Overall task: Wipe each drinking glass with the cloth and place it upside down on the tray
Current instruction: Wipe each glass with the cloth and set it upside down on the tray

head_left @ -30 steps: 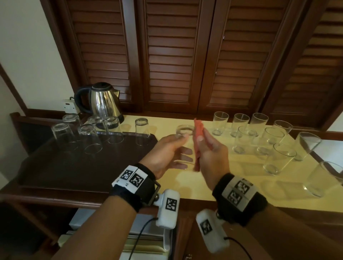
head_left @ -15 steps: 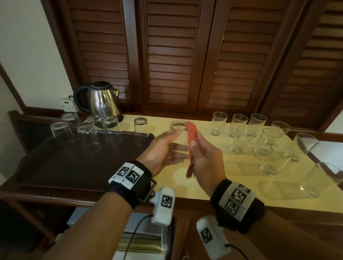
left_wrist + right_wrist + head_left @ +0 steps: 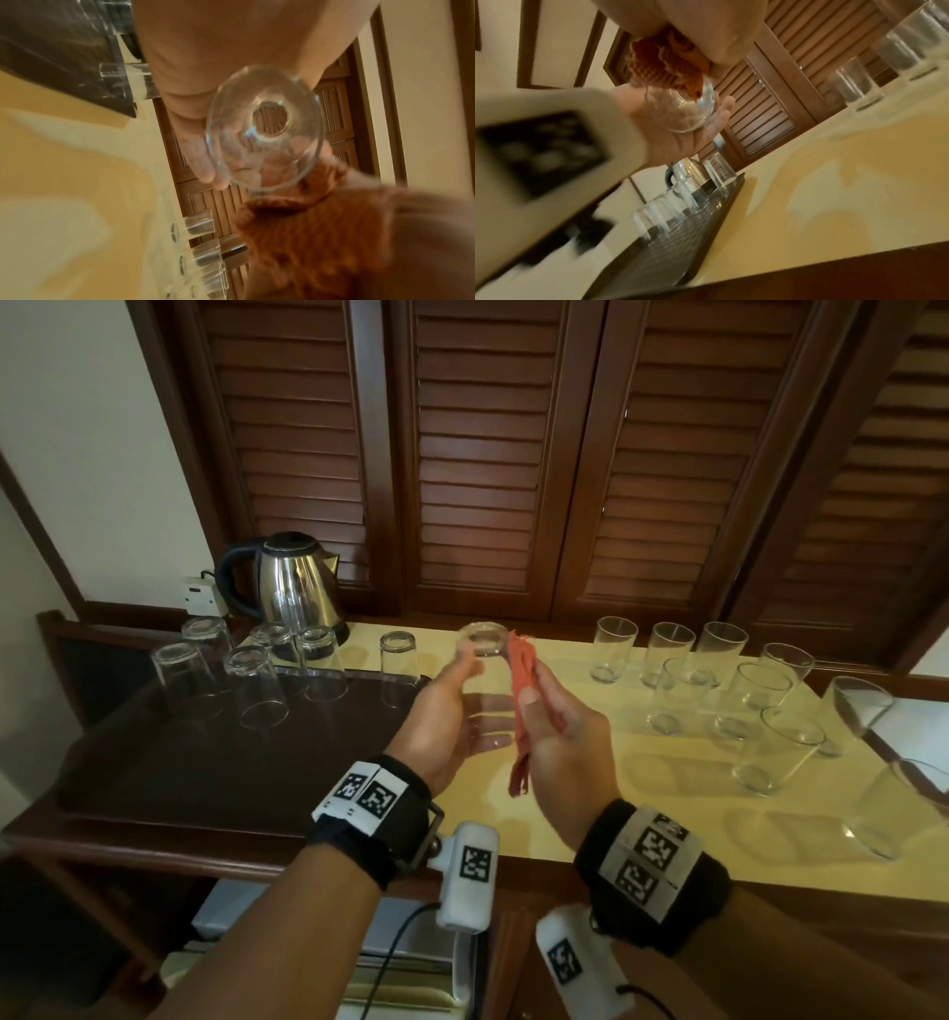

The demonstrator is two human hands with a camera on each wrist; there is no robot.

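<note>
Hands meet above a yellow countertop (image 3: 642,793), seen from a head camera looking down. The person's left hand (image 3: 436,726) cradles a clear drinking glass (image 3: 485,690) in mid-air, thumb on one side and fingers curled round the other, with its thick base pointing away toward the wall. From the left wrist camera, the open rim faces the lens and the fingers (image 3: 203,162) show through the glass wall. The right hand (image 3: 560,747) pinches a folded orange-red cloth (image 3: 524,706) between thumb and fingers and presses it against the side of the glass; a loose end of the cloth hangs down below the hand.

To the left sits a dark brown tray (image 3: 179,778), partly on the countertop. Six glasses stand upside down (image 3: 257,685) on the far part of it, one of them near its right edge. Behind the tray is a stainless steel electric kettle (image 3: 292,588) with a black handle, close to a white wall socket (image 3: 197,595).

To the right of the hands, a group of upright glasses (image 3: 719,680) waits on the countertop, rims up, spread in loose rows out to the right edge of the view. Dark wooden louvred doors (image 3: 513,454) fill the wall behind. Both wrists wear black bands with square printed markers.
</note>
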